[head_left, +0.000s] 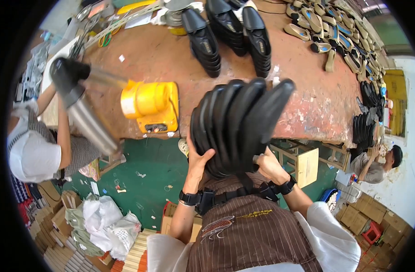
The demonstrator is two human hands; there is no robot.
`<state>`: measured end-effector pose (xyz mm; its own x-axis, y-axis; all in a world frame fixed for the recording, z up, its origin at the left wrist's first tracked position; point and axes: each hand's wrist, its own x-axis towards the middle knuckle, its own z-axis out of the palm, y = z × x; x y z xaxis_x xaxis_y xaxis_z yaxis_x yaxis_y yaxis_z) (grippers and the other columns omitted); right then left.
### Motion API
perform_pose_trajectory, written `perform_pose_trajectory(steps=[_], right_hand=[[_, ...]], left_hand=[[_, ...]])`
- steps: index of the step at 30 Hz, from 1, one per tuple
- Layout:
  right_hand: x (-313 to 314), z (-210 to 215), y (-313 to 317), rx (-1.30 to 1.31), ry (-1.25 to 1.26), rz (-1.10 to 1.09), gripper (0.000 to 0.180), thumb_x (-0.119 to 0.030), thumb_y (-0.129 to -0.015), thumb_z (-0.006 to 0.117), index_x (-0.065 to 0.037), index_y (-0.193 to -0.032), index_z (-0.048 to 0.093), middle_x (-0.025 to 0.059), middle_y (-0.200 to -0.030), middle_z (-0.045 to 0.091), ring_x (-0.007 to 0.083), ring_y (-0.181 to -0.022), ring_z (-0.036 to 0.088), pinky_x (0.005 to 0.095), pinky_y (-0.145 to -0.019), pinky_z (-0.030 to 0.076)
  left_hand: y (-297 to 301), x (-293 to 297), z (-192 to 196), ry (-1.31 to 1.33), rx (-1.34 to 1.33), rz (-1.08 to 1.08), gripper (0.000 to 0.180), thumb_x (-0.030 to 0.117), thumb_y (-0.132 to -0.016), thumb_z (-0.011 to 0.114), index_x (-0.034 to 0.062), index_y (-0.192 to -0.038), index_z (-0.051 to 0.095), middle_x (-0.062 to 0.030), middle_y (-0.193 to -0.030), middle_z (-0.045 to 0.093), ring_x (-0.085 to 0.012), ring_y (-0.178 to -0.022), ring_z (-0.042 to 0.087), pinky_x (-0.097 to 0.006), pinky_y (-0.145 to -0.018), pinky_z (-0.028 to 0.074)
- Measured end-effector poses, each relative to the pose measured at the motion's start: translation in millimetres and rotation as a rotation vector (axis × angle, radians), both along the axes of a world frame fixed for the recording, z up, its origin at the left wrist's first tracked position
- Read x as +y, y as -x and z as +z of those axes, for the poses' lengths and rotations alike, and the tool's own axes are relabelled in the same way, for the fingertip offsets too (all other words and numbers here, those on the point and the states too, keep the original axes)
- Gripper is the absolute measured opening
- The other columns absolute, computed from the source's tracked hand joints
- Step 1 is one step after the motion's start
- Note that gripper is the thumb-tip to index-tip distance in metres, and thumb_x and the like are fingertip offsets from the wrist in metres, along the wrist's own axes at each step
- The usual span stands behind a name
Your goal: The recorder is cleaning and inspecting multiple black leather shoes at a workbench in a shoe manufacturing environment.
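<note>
A bundle of nested black shoes [237, 122] is held between my two hands in front of my apron, at the near edge of the table. Their rounded black ends fan out upward and to the right. My left hand [199, 161] grips the left side, thumb across the outer shoe. On the lower right, my right hand [270, 165] is closed at the bundle's edge, its fingers partly hidden behind the shoes. Beyond the bundle, stacks of black loafers [200, 43] stand on the table [307, 104].
A yellow blower [153, 102] sits left of the bundle, near a metal tube with a black elbow [87, 118]. Many beige flats [330, 27] cover the far right. Another person [40, 145] works at left, one more [379, 165] at right. White bags [108, 217] lie lower left.
</note>
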<state>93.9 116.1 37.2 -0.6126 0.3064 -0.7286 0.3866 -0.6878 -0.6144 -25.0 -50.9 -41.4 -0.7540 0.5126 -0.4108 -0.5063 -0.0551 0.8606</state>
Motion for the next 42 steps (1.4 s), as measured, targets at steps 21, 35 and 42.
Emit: perform_pose_trajectory(steps=[21,35,42], right_hand=[[180.8,-117.3,33.3,0.025,-0.277,0.431,0.059,0.012,-0.067,0.039,0.005,-0.126,0.046,0.0136,-0.114,0.058,0.0218,-0.109,0.054,0.0295,-0.094,0.041],[243.5,-177.0,21.9,-0.521,-1.772,0.558,0.065,-0.035,-0.078,0.066,-0.016,-0.135,0.04,0.0258,-0.131,0.037,0.0454,-0.118,0.039,0.0495,-0.085,0.046],[277.3,-203.0,19.3,-0.56,-1.217,0.442,0.053,-0.016,-0.072,0.06,-0.016,-0.124,0.053,0.0224,-0.116,0.053,0.0386,-0.091,0.06,0.0448,-0.077,0.051]], left_hand=[[-18.2,16.7,-59.6,0.147,-0.313,0.703,0.053,0.034,-0.091,0.047,0.0081,-0.136,0.037,-0.0115,-0.132,0.047,-0.027,-0.117,0.051,-0.041,-0.098,0.045],[-65.1,17.7,-54.8,0.788,-0.114,0.609,0.052,0.036,-0.091,0.046,0.0073,-0.134,0.039,-0.0126,-0.129,0.048,-0.0271,-0.114,0.052,-0.041,-0.096,0.046],[-135.0,-14.6,-25.6,1.142,0.051,0.578,0.052,0.038,-0.092,0.045,0.0069,-0.133,0.039,-0.0131,-0.128,0.049,-0.0272,-0.113,0.053,-0.042,-0.094,0.047]])
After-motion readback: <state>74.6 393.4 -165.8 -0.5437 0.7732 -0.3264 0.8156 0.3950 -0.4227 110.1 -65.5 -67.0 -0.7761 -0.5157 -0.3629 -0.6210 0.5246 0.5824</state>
